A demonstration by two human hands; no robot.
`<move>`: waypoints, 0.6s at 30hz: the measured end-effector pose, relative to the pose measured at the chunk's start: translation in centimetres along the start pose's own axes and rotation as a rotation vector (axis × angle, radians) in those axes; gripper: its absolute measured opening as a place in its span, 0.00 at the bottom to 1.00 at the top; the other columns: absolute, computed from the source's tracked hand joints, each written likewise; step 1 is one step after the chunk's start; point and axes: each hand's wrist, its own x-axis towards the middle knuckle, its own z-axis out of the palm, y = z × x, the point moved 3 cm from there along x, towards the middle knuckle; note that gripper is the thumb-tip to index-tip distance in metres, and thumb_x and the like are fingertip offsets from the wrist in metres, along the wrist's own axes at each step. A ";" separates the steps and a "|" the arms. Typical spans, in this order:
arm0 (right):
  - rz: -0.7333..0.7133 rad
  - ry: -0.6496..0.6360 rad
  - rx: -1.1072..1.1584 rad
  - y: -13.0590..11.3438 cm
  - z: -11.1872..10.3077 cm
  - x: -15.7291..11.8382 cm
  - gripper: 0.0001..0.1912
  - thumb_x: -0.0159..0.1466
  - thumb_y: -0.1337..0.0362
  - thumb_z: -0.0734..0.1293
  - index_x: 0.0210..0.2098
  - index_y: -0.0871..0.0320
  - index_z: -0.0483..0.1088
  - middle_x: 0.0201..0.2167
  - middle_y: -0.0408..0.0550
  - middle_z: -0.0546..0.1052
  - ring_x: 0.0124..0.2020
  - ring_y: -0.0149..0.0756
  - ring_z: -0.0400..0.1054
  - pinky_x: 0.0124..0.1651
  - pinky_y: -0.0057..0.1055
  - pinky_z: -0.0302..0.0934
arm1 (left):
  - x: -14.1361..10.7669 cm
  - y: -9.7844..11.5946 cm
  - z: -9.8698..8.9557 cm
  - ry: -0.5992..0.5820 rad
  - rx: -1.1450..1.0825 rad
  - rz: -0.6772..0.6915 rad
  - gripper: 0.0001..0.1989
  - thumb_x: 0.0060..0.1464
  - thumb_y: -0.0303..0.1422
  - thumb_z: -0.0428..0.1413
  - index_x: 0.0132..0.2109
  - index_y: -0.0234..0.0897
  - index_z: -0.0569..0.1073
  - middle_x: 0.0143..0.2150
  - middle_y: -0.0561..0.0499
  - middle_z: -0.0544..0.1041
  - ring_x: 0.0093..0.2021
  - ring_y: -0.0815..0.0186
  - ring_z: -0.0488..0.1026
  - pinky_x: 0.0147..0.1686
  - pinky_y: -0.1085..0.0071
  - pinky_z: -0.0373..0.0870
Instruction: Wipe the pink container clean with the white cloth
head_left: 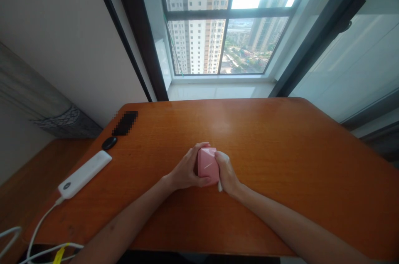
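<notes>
Two bare hands close around a pink faceted object point(207, 165) at the middle of a varnished wooden bench point(264, 151), seen from the head camera at my remote station. The left hand point(186, 169) cups the object's left side, its fingers point(195, 156) curled over the top; the right hand point(226, 173) presses in from the opposite side, its fingers point(220, 160) bent against the pink surface. Neither hand is spread. A small white scrap point(220, 186) pokes out below the right hand; I cannot tell what it is. Toward the bench's left edge lie a white power bank point(84, 174) with its white cable point(40, 224), a black oval object point(109, 143) and a pixelated dark rectangle point(125, 123). Beyond, a tall window point(227, 41) looks onto high-rise towers point(268, 23).
</notes>
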 end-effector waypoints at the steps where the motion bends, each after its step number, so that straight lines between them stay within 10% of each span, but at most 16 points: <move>1: 0.003 -0.001 0.012 -0.1 0.0 0.0 0.36 0.67 0.28 0.63 0.27 0.56 0.70 0.24 0.44 0.69 0.27 0.36 0.60 0.30 0.34 0.60 | 0.0 0.0 -0.2 0.004 0.064 0.076 0.61 0.46 0.56 0.76 0.77 0.44 0.57 0.74 0.34 0.68 0.70 0.38 0.72 0.71 0.42 0.71; 7: 0.000 -0.013 0.061 -0.2 0.3 0.2 0.34 0.69 0.31 0.63 0.27 0.56 0.70 0.24 0.44 0.69 0.27 0.36 0.59 0.29 0.33 0.59 | 0.3 0.8 -0.9 -0.007 0.430 0.430 0.57 0.45 0.55 0.78 0.75 0.49 0.59 0.75 0.33 0.67 0.72 0.37 0.70 0.73 0.39 0.67; 14: -0.029 -0.010 -0.034 0.5 -0.1 -0.2 0.33 0.70 0.33 0.63 0.27 0.55 0.69 0.23 0.43 0.68 0.27 0.36 0.60 0.30 0.33 0.59 | 0.3 0.7 0.0 0.017 0.004 0.030 0.50 0.50 0.59 0.71 0.72 0.44 0.64 0.63 0.39 0.77 0.58 0.45 0.80 0.61 0.48 0.78; 18: -0.023 -0.018 -0.049 0.3 -0.1 -0.1 0.35 0.69 0.30 0.62 0.25 0.54 0.66 0.22 0.42 0.66 0.26 0.36 0.59 0.29 0.33 0.58 | 0.0 -0.1 0.0 0.001 0.012 0.014 0.59 0.48 0.59 0.74 0.77 0.45 0.56 0.72 0.35 0.70 0.68 0.40 0.74 0.68 0.43 0.73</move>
